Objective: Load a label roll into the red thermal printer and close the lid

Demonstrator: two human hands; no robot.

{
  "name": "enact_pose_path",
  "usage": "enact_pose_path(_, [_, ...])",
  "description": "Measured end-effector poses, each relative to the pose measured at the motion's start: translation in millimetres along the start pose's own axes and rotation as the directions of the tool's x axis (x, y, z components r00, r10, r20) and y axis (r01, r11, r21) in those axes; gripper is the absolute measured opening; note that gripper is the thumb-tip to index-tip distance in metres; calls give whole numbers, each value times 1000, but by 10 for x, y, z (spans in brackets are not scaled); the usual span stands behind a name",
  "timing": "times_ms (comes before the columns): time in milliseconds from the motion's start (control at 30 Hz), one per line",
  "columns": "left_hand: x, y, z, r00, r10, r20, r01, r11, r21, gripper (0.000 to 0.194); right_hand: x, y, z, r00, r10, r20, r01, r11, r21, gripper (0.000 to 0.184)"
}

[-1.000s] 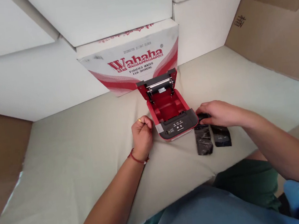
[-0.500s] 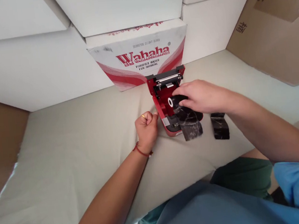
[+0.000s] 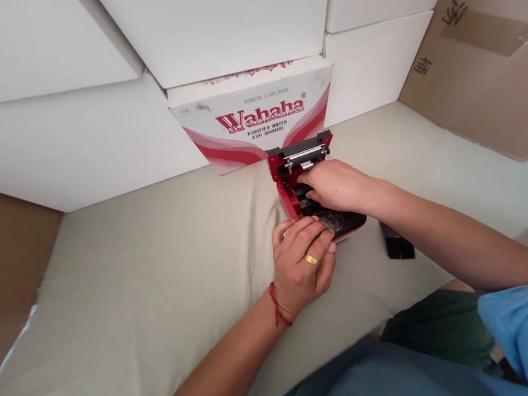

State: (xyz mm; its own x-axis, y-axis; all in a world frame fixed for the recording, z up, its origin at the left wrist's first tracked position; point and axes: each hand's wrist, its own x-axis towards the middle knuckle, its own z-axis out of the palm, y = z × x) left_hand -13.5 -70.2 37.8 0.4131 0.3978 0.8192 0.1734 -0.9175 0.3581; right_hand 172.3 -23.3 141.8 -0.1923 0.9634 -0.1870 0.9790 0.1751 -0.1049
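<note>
A small red-and-black label printer (image 3: 285, 197) stands on the cloth with its lid (image 3: 301, 154) raised, showing a roller inside. My right hand (image 3: 336, 184) reaches into it from the right. Its fingers are closed around a roll of black label tape (image 3: 302, 190), mostly hidden beneath them. The tape's loose strip (image 3: 340, 220) runs over the printer's front edge. My left hand (image 3: 303, 258), with a gold ring and a red cord bracelet, lies at that front edge, its bent fingers closed on the strip's end. Under the left fingers the strip is hidden.
A separate black piece of tape (image 3: 399, 243) lies on the cloth, right of the printer. Behind stands a Wahaha water carton (image 3: 255, 119) against stacked white boxes (image 3: 244, 22). A brown cardboard box (image 3: 484, 84) is at right. Pale cloth (image 3: 159, 286) covers the surface.
My right hand has lowered the label roll into the printer. My left hand has moved from the printer's left side to its front edge, onto the loose strip. The view has shifted slightly.
</note>
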Motion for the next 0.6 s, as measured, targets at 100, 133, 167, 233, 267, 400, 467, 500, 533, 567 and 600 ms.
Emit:
enact_pose_path(100, [34,59,-21,1000,19,1,-19,993,114,19,-177,103,-67,983,-153,-100,176,942,285,27])
enact_pose_path(133, [45,75,-31,999,36,9,-37,991,129,18,-245,140,-103,968,-170,-183,230,892,389,21])
enact_pose_path(167, [55,91,-40,998,52,17,-54,989,137,18,-302,178,-135,945,-134,-298,267,842,468,19])
enact_pose_path(233, [71,118,-51,997,72,31,-76,988,137,17,-348,261,-172,829,66,-555,296,791,536,28])
enact_pose_path(267, [77,129,-53,996,75,36,-80,988,133,18,-327,307,-167,738,165,-654,295,793,533,31])
enact_pose_path(400, [81,147,-48,992,88,88,-95,993,71,21,-69,473,-7,655,184,-733,306,822,480,46])
enact_pose_path(467, [78,140,-48,988,103,112,-109,993,49,24,23,499,93,716,99,-691,340,815,469,54])
enact_pose_path(500, [78,134,-49,987,111,115,-116,992,46,25,30,493,133,729,74,-681,356,809,468,55])
enact_pose_path(533, [79,127,-51,986,117,115,-123,991,45,26,9,475,164,728,61,-683,369,804,465,55])
enact_pose_path(567, [82,120,-53,986,123,114,-129,991,45,26,-38,452,188,717,58,-695,380,803,460,53])
enact_pose_path(600, [86,113,-56,985,129,113,-135,990,44,27,-105,426,208,703,59,-709,388,804,451,51])
